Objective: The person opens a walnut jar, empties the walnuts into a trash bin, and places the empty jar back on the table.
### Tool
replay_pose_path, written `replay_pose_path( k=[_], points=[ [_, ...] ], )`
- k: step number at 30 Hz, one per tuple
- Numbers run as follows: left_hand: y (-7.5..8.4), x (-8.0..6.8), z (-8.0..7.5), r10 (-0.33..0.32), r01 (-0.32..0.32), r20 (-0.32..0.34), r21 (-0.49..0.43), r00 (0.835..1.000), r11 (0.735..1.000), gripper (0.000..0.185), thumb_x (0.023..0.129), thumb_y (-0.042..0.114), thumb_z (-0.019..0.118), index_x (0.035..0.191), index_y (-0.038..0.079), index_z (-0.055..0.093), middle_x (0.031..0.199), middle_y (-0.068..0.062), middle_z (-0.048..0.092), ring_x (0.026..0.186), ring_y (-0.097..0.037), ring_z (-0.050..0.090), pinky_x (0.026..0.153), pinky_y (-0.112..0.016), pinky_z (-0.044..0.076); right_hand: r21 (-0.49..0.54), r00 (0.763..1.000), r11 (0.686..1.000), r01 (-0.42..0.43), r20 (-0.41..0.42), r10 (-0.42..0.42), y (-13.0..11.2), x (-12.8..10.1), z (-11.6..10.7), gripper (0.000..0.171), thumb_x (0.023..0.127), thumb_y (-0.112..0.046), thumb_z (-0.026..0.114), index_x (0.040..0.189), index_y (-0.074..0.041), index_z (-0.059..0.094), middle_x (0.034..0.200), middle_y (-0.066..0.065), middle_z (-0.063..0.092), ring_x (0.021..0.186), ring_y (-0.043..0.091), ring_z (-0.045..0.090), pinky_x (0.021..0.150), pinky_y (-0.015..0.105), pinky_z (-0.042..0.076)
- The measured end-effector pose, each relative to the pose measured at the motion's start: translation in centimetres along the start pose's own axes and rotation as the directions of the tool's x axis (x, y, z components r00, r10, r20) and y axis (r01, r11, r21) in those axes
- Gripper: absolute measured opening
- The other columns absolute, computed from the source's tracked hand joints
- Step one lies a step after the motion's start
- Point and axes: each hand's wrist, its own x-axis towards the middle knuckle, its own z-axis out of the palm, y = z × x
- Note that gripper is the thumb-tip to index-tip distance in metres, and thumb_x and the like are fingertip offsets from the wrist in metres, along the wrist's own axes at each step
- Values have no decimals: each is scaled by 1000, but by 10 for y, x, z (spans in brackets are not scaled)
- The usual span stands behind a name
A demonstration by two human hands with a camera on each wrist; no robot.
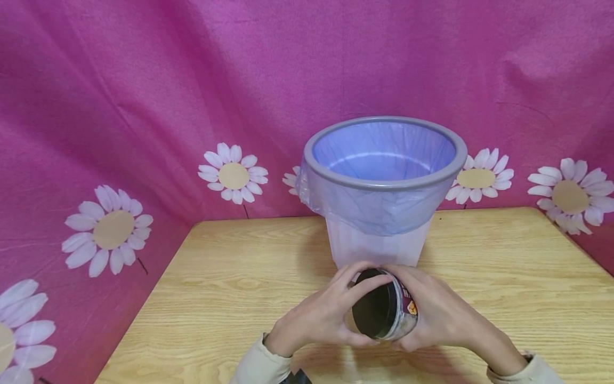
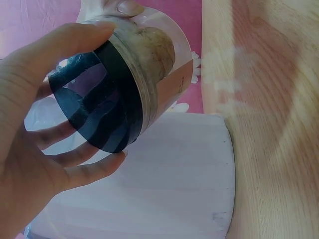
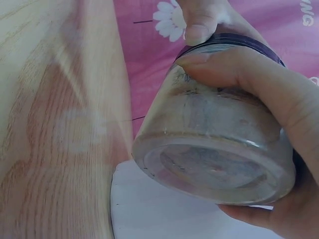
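A clear jar (image 1: pixel 408 321) with a black screw lid (image 1: pixel 371 306) is held tilted between both hands, close in front of the bin. My left hand (image 1: pixel 326 312) grips the lid, its fingers spread around the edge and thumb across the top side. The right hand (image 1: pixel 438 309) wraps the jar's body near a dark red label. In the right wrist view the base of the jar (image 3: pixel 214 129) faces the camera, its wall smeared with pale residue. Brownish patches show through the side of the jar (image 2: pixel 154 52) in the left wrist view.
Behind the hands a white bin (image 1: pixel 379 248) with a grey rim (image 1: pixel 384 185) and a blue-violet liner (image 1: pixel 374 210) stands on the wooden table (image 1: pixel 216 298). A magenta curtain (image 1: pixel 268 69) with daisies hangs along the table's back and left side.
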Motion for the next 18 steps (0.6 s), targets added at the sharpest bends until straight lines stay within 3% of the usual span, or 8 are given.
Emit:
replay_pose_path(
  k=[8,14,18],
  points=[
    [0,-1,0,8,-8,18,-1,1000,1000,100,65,31,89,146,17,31,147,-10,28,136,-19,30,110,-29,31,-4,1000,1000,-3,0,3,0,-1,1,110,31,-40,92,130,-9,52,116,-5,61,100,11,59,81,37,54],
    [2,-2,-1,-19,19,13,6,1000,1000,99,66,36,87,146,17,32,144,-8,31,133,-18,34,109,-26,32,-13,1000,1000,7,-5,-7,0,-1,2,110,31,-40,92,129,-9,53,116,-5,61,100,12,59,80,37,54],
    [2,0,0,-12,12,18,13,1000,1000,99,67,37,86,147,19,31,146,-8,29,136,-19,30,110,-27,30,-7,1000,1000,-2,0,2,0,-1,2,112,31,-40,93,131,-10,52,118,-4,61,101,12,59,82,38,54]
  ],
)
